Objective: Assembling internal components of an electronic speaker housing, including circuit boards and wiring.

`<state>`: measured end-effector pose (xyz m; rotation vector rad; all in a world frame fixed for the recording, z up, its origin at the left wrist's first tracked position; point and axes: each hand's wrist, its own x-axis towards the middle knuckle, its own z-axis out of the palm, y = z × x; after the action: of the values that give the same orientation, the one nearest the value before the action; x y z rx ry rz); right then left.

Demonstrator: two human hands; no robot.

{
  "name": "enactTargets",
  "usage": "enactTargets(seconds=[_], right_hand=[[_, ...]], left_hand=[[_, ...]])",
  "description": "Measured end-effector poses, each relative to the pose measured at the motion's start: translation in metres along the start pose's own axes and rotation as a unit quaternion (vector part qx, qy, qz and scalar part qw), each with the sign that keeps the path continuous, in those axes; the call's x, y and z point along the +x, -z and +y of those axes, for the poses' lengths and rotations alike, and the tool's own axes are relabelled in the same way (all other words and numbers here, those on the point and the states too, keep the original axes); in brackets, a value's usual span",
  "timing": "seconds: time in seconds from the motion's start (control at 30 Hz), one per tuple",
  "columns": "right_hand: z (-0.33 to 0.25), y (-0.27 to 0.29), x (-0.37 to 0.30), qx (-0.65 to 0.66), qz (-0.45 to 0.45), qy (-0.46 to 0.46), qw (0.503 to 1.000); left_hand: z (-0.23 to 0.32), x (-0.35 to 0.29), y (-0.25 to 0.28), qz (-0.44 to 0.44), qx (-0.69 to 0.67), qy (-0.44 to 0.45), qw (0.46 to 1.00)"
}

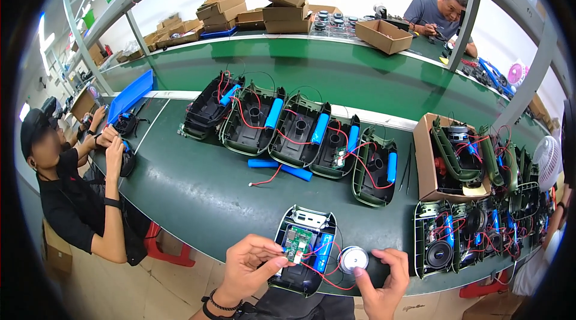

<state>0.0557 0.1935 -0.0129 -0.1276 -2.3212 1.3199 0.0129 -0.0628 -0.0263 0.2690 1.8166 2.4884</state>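
My left hand point(247, 265) pinches a green circuit board point(296, 244) between thumb and fingers. The board is over an open dark green plastic housing point(305, 218) at the table's near edge. A blue cylindrical battery point(323, 253) lies along the right side of that housing. In my right hand point(387, 281) is a round silver speaker point(353, 259), its thumb pressed on the rim and the other fingers curled at its right. Red and dark wires point(327, 273) run between the board, battery and speaker.
Several similar housings point(294, 131) with batteries stand in a row ahead. Loose blue batteries point(279, 169) lie beneath them. At right are a cardboard box point(424, 167) and more wired housings point(433, 251). Tweezers point(405, 170) lie nearby. Co-workers sit at left point(78, 200) and far right point(441, 17).
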Motion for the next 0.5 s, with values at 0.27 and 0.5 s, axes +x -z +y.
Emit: enactTargets(seconds=[0.27,0.5], right_hand=[[-0.025,0.014,0.029,-0.130,-0.160,0.094,0.974],[-0.023,0.013,0.015,0.034,-0.057,-0.013,0.998]], left_hand=[[0.004,-0.004,0.001,-0.008,0.013,-0.005,1.000],[0.009,-0.011,0.002,0.006,0.017,0.000,1.000]])
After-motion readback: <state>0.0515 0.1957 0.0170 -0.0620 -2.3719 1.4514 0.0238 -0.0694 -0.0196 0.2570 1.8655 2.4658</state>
